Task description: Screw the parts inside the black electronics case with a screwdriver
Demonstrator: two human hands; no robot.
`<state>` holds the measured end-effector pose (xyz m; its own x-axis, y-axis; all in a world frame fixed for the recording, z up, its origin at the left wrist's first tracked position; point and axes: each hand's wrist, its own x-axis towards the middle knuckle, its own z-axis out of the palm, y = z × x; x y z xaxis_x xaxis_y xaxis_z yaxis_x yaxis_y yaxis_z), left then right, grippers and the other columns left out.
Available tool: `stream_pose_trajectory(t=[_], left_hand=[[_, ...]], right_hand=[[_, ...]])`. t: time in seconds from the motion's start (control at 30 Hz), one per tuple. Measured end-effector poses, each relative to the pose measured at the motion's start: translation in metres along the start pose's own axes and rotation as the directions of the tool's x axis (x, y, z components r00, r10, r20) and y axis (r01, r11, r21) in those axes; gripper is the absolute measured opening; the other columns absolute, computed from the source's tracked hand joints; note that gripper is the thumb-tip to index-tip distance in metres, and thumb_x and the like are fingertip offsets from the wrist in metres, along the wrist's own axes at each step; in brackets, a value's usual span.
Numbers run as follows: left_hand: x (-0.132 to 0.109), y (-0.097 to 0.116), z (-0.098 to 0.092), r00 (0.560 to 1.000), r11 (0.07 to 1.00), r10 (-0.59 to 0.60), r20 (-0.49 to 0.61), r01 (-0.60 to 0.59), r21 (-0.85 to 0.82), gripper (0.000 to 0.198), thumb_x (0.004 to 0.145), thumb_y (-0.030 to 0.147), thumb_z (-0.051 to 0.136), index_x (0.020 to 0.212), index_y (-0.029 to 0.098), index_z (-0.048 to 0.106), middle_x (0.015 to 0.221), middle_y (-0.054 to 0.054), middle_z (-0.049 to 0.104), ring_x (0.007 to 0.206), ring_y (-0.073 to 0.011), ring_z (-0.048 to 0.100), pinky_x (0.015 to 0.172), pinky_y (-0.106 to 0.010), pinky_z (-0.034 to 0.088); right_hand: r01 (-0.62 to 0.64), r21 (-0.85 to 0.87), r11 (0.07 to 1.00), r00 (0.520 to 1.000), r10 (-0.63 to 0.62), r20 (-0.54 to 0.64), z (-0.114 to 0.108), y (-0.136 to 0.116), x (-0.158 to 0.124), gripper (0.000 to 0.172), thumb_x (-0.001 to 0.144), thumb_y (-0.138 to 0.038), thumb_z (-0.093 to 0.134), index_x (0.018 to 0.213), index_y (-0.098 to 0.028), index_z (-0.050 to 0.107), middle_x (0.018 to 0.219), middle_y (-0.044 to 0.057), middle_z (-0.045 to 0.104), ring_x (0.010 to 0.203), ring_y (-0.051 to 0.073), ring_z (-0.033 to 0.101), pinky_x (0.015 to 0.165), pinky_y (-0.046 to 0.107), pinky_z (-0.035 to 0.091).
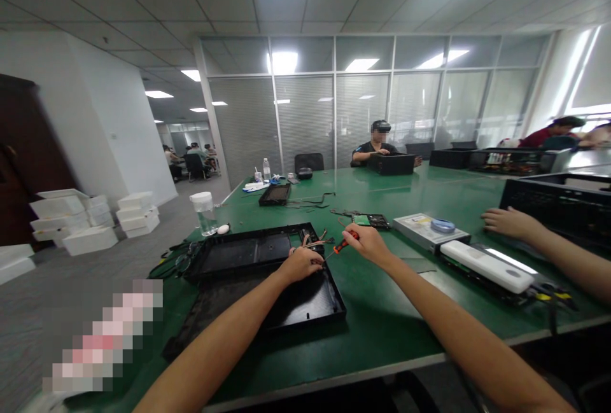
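My right hand point(368, 245) is closed around the red and black handle of a screwdriver point(344, 243), whose thin shaft slants down to the left. My left hand point(300, 265) is pinched near the screwdriver's tip; its fingertips hide whatever they hold. Beneath it lies an open black plastic casing point(305, 308), and a second black casing part point(248, 251) sits just behind. Thin loose wires point(312, 244) stick up beside my left fingers.
A clear jar with white lid point(204, 212) stands back left. Right are a silver drive-like box point(424, 228) with a blue coil point(443, 226), a white long device point(487, 265) and yellow-handled pliers point(554, 295). Another person's hand point(513, 223) reaches in beside a black case point(548, 206).
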<state>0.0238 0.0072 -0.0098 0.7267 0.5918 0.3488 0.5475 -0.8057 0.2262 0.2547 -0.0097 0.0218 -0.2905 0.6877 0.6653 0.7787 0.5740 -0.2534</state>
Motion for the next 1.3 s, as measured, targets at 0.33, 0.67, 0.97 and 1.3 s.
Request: stream_pose_trajectory(t=[0.33,0.67,0.97,1.3], left_hand=[[0.000,0.003,-0.002,1.000,1.000,-0.008,-0.003,0.008,0.011,0.012,0.075,0.021,0.059,0.084,0.020,0.066,0.082,0.001,0.067,0.076,-0.0126,0.060,0.075,-0.021,0.040],[-0.003,0.006,-0.001,0.997,0.998,-0.067,-0.027,0.067,0.004,0.009,0.073,0.019,0.061,0.080,0.018,0.066,0.077,0.001,0.067,0.071,-0.0113,0.061,0.068,-0.019,0.041],[-0.003,0.007,-0.001,0.997,0.997,-0.068,-0.027,0.069,0.024,0.010,0.073,0.019,0.060,0.081,0.019,0.065,0.078,0.001,0.067,0.076,-0.0132,0.061,0.070,-0.021,0.041],[-0.005,-0.001,0.007,0.997,0.996,0.054,-0.046,-0.051,0.070,0.014,0.076,0.017,0.057,0.089,0.017,0.062,0.082,-0.001,0.064,0.079,-0.0137,0.057,0.076,-0.023,0.041]], right_hand=[[0.018,-0.088,0.996,0.999,-0.015,0.031,-0.006,-0.004,0.001,0.033,0.083,-0.045,0.040,0.075,-0.019,0.060,0.064,0.004,0.060,0.060,0.016,0.053,0.059,0.024,0.031],[0.152,-0.141,0.978,0.938,-0.097,0.332,-0.041,-0.051,0.024,0.032,0.087,-0.043,0.035,0.101,-0.021,0.054,0.073,0.007,0.064,0.067,0.019,0.058,0.059,0.025,0.032],[0.201,-0.196,0.960,0.895,-0.099,0.434,-0.033,-0.062,0.058,0.039,0.081,-0.053,0.042,0.084,-0.018,0.061,0.069,0.010,0.065,0.062,0.020,0.058,0.056,0.026,0.034],[-0.286,0.393,0.874,0.958,0.262,0.116,0.007,0.026,0.004,0.044,0.080,-0.053,0.032,0.062,-0.019,0.052,0.045,-0.002,0.044,0.042,0.013,0.041,0.043,0.024,0.029]])
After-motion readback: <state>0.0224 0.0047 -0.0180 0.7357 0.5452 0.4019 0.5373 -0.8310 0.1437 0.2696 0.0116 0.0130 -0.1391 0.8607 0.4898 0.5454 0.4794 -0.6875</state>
